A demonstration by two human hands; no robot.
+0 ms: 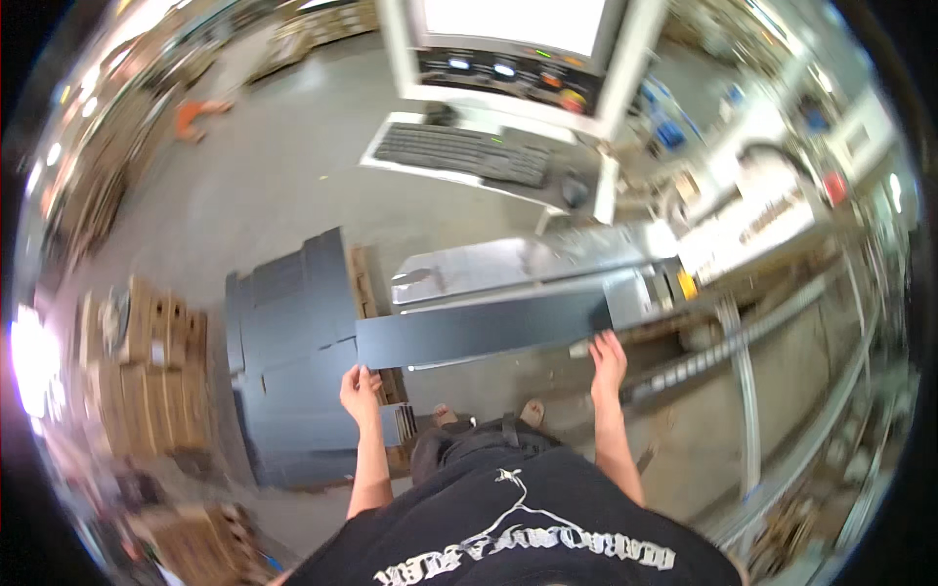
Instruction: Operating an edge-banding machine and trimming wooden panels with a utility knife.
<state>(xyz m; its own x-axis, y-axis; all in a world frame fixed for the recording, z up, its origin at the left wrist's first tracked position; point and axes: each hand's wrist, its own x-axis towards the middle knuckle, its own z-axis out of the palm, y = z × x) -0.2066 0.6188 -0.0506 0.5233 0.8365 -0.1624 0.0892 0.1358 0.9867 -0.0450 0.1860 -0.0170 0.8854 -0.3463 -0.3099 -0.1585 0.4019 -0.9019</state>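
Observation:
A long, flat dark grey panel [479, 330] spans the space in front of me, roughly level. My left hand [362, 388] grips its left end near the lower corner, the fingers closed on the edge. At the other end, my right hand [607, 363] holds the panel's right lower corner, thumb and fingers on the edge. Just beyond the panel lies a metal machine bed [518, 262] with a shiny surface. The panel hides part of that bed. To my left, dark grey panels [293, 332] are stacked on a wooden pallet [363, 283].
A white console with a lit screen [513, 20] stands ahead, with a keyboard [459, 154] and mouse [575, 188] on its shelf. Brown cartons [156, 410] are piled at far left. A roller conveyor [713, 356] runs along the right, beside a machine head [752, 230].

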